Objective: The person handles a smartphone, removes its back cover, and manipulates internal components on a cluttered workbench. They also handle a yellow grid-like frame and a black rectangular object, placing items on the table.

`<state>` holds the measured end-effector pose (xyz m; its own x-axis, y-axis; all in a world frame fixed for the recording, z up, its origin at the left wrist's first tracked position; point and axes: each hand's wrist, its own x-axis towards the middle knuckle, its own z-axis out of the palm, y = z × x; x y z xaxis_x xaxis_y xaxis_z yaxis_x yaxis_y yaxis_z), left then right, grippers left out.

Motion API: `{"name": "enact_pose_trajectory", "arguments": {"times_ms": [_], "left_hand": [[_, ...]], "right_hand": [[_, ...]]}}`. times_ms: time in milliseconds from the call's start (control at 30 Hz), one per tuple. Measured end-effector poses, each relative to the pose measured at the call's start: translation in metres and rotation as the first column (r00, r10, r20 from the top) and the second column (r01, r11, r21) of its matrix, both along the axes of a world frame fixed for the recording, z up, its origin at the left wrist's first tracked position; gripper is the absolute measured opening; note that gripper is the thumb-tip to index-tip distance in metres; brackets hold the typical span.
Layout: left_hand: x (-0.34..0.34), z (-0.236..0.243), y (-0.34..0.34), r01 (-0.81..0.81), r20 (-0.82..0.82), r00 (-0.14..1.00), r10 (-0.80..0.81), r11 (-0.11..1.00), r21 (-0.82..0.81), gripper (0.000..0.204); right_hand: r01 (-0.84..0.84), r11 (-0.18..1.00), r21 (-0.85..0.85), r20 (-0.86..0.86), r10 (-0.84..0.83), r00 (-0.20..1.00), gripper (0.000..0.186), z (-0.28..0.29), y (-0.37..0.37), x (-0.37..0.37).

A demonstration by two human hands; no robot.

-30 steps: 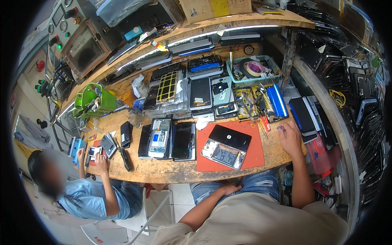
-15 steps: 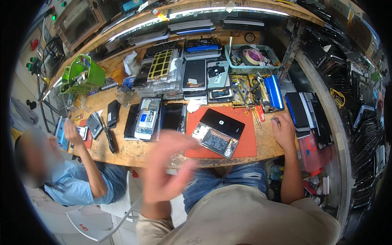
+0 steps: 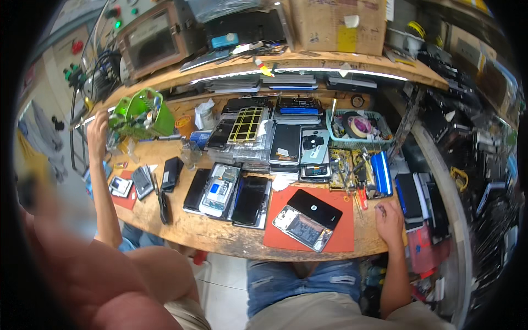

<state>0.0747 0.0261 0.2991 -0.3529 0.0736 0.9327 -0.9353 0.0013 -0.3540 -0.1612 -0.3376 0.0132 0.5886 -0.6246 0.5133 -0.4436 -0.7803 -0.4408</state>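
Observation:
My left hand (image 3: 82,275) is raised very close to the view at the lower left. It is large and smeared, so its fingers cannot be made out. My right hand (image 3: 389,221) rests at the table's right front edge, fingers curled round a small dark thing too small to name. Left of it, on an orange-red mat (image 3: 341,236), lies an opened smartphone (image 3: 301,226) with its inner parts showing. Its black back panel (image 3: 316,208) lies against the phone's upper edge. Neither hand touches the phone.
Phones (image 3: 220,190) lie left of the mat. Behind it are a tool tray (image 3: 352,170), a blue roll (image 3: 380,173) and a teal basket (image 3: 360,129). A co-worker's hand (image 3: 99,129) reaches beside a green basket (image 3: 148,115). Stacked devices (image 3: 421,198) stand at the right.
My left hand has moved from in front of the table to the lower left, closer to the view. The view has tilted up. The co-worker's hand has risen toward the green basket.

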Motion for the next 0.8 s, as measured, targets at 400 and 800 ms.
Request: {"name": "enact_pose_trajectory", "arguments": {"times_ms": [400, 800], "left_hand": [[0.015, 0.006, 0.018, -0.088, -0.048, 0.995, 0.083, 0.99, -0.108, 0.017], [0.289, -0.224, -0.043, -0.001, -0.942, -0.225, 0.247, 0.967, 0.254, 0.052]], "right_hand": [[-0.03, 0.999, 0.033, -0.025, 0.031, 0.999, 0.015, 0.019, 0.008, 0.006], [-0.09, 0.996, 0.006, 0.023, 0.09, 0.996, 0.013, 0.002, 0.003, -0.001]]}}
